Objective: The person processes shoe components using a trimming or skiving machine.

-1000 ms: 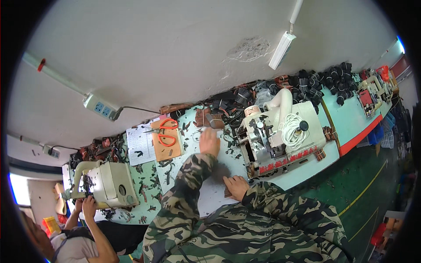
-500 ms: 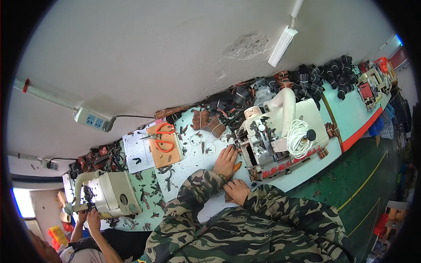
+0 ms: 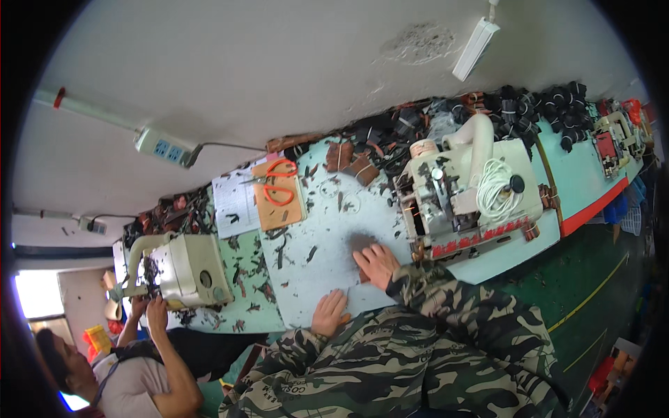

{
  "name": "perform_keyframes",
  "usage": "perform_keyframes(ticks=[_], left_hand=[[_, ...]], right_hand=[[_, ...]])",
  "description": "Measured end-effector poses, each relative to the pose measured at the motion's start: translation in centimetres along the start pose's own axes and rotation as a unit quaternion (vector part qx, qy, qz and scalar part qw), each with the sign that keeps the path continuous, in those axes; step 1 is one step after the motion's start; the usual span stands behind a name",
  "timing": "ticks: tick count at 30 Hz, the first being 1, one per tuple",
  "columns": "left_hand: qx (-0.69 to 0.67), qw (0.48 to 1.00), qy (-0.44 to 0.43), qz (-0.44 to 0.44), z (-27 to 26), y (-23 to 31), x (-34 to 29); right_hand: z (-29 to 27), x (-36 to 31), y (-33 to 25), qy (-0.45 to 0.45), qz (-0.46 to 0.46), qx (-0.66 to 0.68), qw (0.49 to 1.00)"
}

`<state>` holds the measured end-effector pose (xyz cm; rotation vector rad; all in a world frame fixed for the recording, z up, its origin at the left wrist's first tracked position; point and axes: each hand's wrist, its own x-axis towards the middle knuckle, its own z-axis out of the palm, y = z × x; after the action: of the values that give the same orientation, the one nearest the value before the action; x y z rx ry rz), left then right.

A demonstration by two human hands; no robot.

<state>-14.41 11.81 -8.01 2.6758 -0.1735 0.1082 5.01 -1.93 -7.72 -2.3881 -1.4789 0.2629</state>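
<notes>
2 hands at a white tabletop (image 3: pixel 300 291), right hand (image 3: pixel 377 265) bent over a brown strip (image 3: pixel 364 277), strip's visible end toward the near edge, long axis mostly hidden, left hand (image 3: pixel 329 313) at that edge, fingers extended, either hand's grip indeterminable

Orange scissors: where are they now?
In the head view, left of centre, the orange scissors lie on the tan notebook, blades toward the white sheet.

Soft, fairly even light covers the grey wall (image 3: pixel 244 70) and pale desk (image 3: pixel 331 268), a bright opening (image 3: pixel 40 294) at the lower left glares nearly white, and the fisheye view bends straight edges toward its blackened margins, where details turn dim and soft.
</notes>
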Motion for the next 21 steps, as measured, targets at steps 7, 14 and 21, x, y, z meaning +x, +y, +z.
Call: perform_keyframes(ticks=[7,14,21], left_hand=[[-0.064,0.976,0.144,-0.148,-0.3,1.3,6.8],[-0.068,0.968,0.156,-0.185,1.8,1.4,8.8],[-0.097,0.951,0.202,-0.214,2.5,1.8,9.9]], right_hand=[[-3.6,3.5,1.4,-0.153,0.09,-0.006,0.984],[-2.2,-1.2,-0.6,0.025,0.18,0.139,0.973],[-0.3,-3.0,-0.4,0.048,0.226,0.243,0.942]])
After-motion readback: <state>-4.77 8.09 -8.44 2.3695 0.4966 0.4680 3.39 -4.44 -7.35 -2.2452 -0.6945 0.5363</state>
